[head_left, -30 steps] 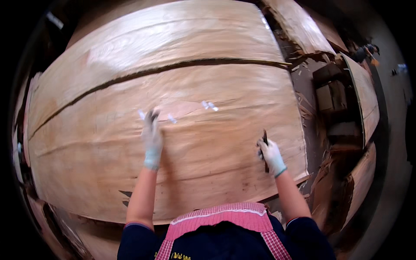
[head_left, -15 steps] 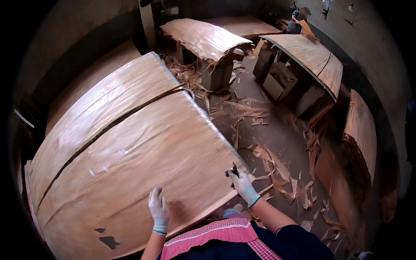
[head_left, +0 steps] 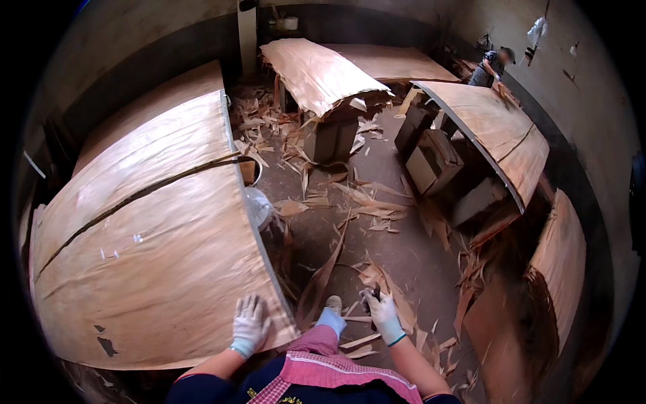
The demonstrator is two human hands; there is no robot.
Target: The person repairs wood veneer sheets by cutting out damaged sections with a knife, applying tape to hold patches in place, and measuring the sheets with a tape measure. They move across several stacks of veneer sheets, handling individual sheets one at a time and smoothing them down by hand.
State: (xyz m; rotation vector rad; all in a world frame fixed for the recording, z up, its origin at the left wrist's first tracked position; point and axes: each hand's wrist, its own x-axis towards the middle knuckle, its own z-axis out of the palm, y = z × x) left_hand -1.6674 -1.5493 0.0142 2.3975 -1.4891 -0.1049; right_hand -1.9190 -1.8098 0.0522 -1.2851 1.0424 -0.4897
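A large pale wood veneer sheet (head_left: 148,276) lies on a stack at my left, with a long dark split across it and small white tape strips on it. Near its right corner, my left gloved hand (head_left: 250,322) is open, fingers spread flat on the surface. My right gloved hand (head_left: 382,313) is closed round a dark tool (head_left: 374,293), probably a blade, beside the sheet's right edge and over the floor. My shod foot (head_left: 334,303) shows below, between my hands.
Veneer scraps (head_left: 377,202) cover much of the floor (head_left: 404,249). Other sheets rest on blocks at back (head_left: 316,67) and right (head_left: 488,108); more stand at far right (head_left: 562,256). A white bag (head_left: 259,205) sits beside my stack. A co-worker (head_left: 484,71) bends behind the right stack.
My view has swung up and right, bringing more floor and other stacks in. My left hand has moved from the sheet's middle to near its corner; my right hand has moved off over the floor.
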